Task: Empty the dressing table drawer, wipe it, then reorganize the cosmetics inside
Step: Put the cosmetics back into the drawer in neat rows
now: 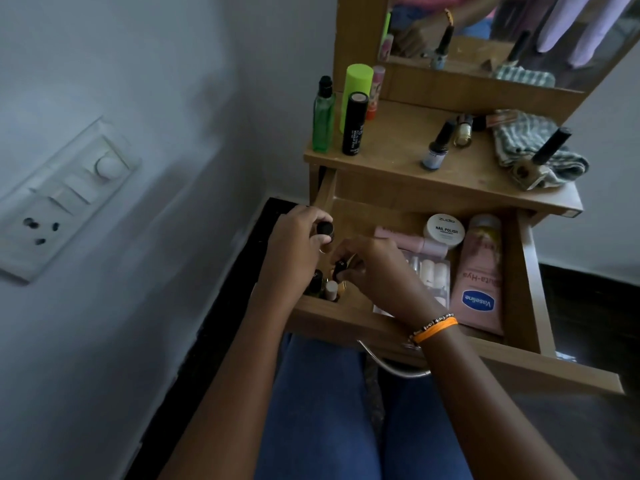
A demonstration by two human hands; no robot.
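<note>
The open drawer (526, 278) holds a Vaseline tube (479, 271) at 3 o'clock, a nail-polish jar (445, 230) at 12, small bottles (327, 289) at 9; left hand (298, 244) grips a black-capped bottle (82, 227); right hand (377, 268) pinches a dark bottle (340, 268).

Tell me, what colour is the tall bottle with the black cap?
Green bottle, see-through, clearest in the head view.
</note>
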